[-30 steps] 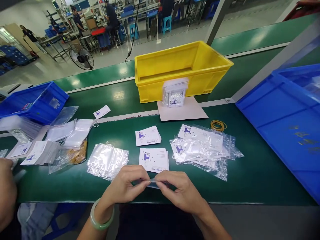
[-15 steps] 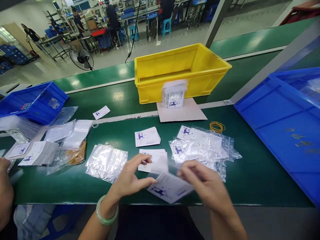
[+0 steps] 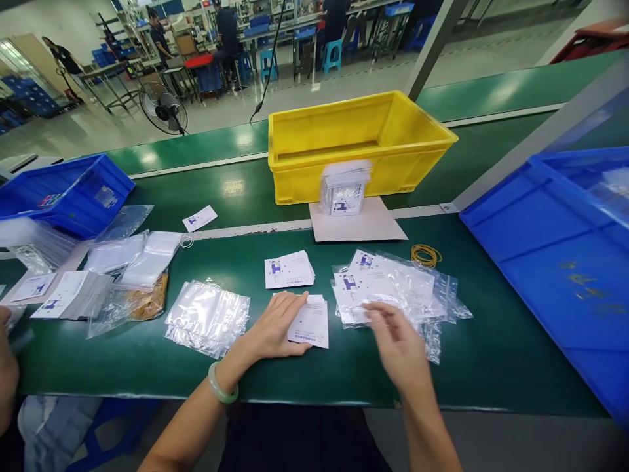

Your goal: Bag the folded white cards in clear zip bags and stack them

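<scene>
My left hand [image 3: 280,328] lies flat, fingers stretched out, on a small stack of white printed cards [image 3: 315,326] near the front of the green bench. My right hand [image 3: 399,344] is open, its fingertips reaching to the near edge of a loose pile of clear bags with cards inside [image 3: 393,285]; it holds nothing. A second stack of cards [image 3: 289,269] lies just behind the first. A heap of empty clear bags [image 3: 206,318] sits left of my left hand.
A yellow crate [image 3: 363,131] stands behind, with a banded bundle of bagged cards [image 3: 344,190] on a cardboard sheet [image 3: 368,229]. Rubber bands [image 3: 425,254] lie nearby. Blue bins stand right [image 3: 555,249] and left [image 3: 63,193]. Another person's hand [image 3: 7,373] shows at far left.
Both hands held a clear bag and slid a card into it. The right hand then carried the filled bag to the pile and let go; the left hand moved onto the card stack.
</scene>
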Available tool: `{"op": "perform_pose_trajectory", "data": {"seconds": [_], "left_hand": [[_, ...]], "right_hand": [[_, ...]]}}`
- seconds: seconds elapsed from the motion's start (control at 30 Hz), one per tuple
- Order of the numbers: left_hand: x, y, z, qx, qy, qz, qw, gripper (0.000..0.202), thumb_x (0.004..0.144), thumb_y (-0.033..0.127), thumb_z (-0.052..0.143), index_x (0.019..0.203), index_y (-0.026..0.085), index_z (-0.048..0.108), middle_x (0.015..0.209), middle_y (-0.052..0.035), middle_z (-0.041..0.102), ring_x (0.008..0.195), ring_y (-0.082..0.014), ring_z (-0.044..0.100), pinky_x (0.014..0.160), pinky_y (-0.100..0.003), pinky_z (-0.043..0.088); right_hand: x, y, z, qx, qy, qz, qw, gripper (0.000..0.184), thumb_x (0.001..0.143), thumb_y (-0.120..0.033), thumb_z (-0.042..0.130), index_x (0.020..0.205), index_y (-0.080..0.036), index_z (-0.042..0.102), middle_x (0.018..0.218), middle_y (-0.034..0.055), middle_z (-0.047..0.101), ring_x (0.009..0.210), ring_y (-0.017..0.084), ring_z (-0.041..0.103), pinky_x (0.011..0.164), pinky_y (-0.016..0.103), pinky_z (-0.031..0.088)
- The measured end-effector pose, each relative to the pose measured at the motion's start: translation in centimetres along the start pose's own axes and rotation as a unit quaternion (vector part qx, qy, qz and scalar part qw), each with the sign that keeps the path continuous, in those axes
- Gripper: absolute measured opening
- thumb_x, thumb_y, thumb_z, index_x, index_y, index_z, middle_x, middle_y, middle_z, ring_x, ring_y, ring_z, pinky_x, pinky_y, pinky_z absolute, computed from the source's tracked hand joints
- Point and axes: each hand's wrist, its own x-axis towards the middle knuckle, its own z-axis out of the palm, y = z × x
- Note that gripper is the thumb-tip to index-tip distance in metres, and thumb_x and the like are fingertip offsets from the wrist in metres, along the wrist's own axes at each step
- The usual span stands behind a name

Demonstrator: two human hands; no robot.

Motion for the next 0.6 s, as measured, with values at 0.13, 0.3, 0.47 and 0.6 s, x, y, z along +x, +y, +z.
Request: {"op": "perform_pose_trajectory", "data": {"seconds": [0.13, 0.3, 0.47, 0.6], "left_hand": [[-0.7, 1.0, -0.3, -0.003, 0.076, 0.058, 0.995, 0.095, 0.081, 0.05, 0.07, 0.151, 0.017, 0.014, 0.134, -0.0197, 0.053, 0.124, -0.0347, 0.05, 0.107, -0.052, 0.037], [-4.1, 1.7, -2.1, 0.123, 0.109, -0.131, 0.978, 0.069, 0.084, 0.05, 0.07, 0.137, 0.017, 0.04, 0.133, -0.0198, 0.053, 0.127, -0.036, 0.048, 0.106, -0.052, 0.039], [-8.4, 1.2, -3.7, 0.219, -0.031, -0.454, 0.863, 0.014, 0.092, 0.027, 0.059, 0.1, 0.016, 0.06, 0.103, -0.0123, 0.064, 0.1, -0.0296, 0.062, 0.081, -0.037, 0.051], [-9.9, 0.8, -4.2, 0.201, -0.066, -0.486, 0.848, 0.02, 0.096, 0.017, 0.046, 0.083, 0.018, 0.061, 0.086, -0.0061, 0.066, 0.081, -0.0227, 0.066, 0.065, -0.028, 0.047]], "right_hand": [[-1.1, -1.4, 4.0, 0.051, -0.176, 0.006, 0.983, 0.039, 0.084, -0.054, 0.065, 0.103, -0.019, 0.066, 0.093, 0.0094, 0.075, 0.081, 0.024, 0.072, 0.067, 0.034, 0.06], [-1.1, -2.0, 4.0, 0.092, -0.221, 0.039, 0.97, 0.042, 0.086, -0.059, 0.063, 0.103, -0.021, 0.061, 0.092, 0.0094, 0.075, 0.077, 0.026, 0.073, 0.059, 0.033, 0.06], [-0.9, -2.1, 2.6, 0.113, -0.191, 0.123, 0.967, 0.051, 0.076, -0.061, 0.073, 0.107, -0.024, 0.057, 0.079, 0.0065, 0.074, 0.064, 0.027, 0.071, 0.046, 0.033, 0.057], [-2.0, -3.6, 3.5, 0.111, -0.207, 0.127, 0.964, 0.061, 0.079, -0.059, 0.071, 0.128, -0.027, 0.055, 0.084, 0.0058, 0.074, 0.07, 0.026, 0.071, 0.048, 0.03, 0.057]]}}
